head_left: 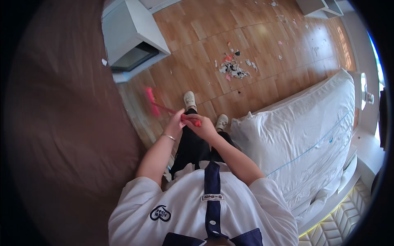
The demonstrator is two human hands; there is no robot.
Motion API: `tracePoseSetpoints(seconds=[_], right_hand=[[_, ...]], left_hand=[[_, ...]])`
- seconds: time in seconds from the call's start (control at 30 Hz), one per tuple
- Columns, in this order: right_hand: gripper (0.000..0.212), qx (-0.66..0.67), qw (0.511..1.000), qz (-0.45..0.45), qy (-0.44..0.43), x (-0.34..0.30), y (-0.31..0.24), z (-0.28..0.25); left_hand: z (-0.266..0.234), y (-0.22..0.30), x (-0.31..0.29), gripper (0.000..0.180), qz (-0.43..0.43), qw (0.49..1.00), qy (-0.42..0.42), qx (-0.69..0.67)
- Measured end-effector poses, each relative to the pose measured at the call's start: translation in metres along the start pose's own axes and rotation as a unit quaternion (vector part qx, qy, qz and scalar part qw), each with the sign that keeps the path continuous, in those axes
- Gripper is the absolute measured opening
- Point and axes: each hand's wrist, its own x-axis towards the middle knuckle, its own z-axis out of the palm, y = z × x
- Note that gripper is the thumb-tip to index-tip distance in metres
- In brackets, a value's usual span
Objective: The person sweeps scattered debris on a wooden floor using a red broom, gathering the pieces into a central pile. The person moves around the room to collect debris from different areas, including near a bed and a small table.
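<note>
A pink broom [152, 101] reaches out to the left of my feet, its head low and slightly blurred beside the brown-covered bed. My left hand [177, 122], with a bangle at the wrist, is closed around the red handle. Closer to the handle's top end, my right hand [202, 128] grips it too, and the red tip sticks out past the fingers. Ahead on the wooden floor lies a heap of litter [233, 69], with white, black and pinkish scraps, well apart from the broom head.
A brown bedspread [69, 123] fills the left side. Beyond it stands a white bedside cabinet [131, 33] with a dark opening. To the right is a white-covered mattress [303, 131]. More scraps [283, 18] are scattered farther off, near another white cabinet [320, 8].
</note>
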Motion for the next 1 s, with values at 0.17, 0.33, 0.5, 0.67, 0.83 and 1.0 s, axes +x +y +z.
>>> tracePoseSetpoints(seconds=[0.17, 0.33, 0.5, 0.67, 0.83, 1.0], right_hand=[[0.019, -0.089, 0.983, -0.016, 0.162, 0.03, -0.052, -0.027], [0.012, -0.267, 0.943, -0.114, 0.164, 0.037, -0.126, -0.032], [0.015, -0.226, 0.959, -0.122, 0.124, 0.057, -0.152, -0.012], [0.021, -0.127, 0.989, -0.018, 0.071, 0.1, -0.123, 0.047], [0.024, -0.059, 0.998, 0.039, 0.004, 0.152, -0.066, 0.093], [0.021, -0.093, 0.987, 0.084, 0.096, 0.156, -0.085, 0.044]], left_hand=[[0.065, 0.021, 0.03, 0.013, 0.025, 0.993, -0.088, 0.081], [0.119, 0.074, -0.015, 0.013, 0.012, 0.969, -0.208, 0.134], [0.09, 0.109, -0.022, 0.014, 0.065, 0.977, -0.169, 0.11], [0.021, 0.158, -0.005, 0.021, 0.013, 0.985, 0.047, 0.167], [-0.073, 0.167, 0.079, 0.02, -0.009, 0.993, 0.021, 0.119], [0.021, 0.173, 0.073, 0.022, -0.002, 0.985, -0.033, 0.167]])
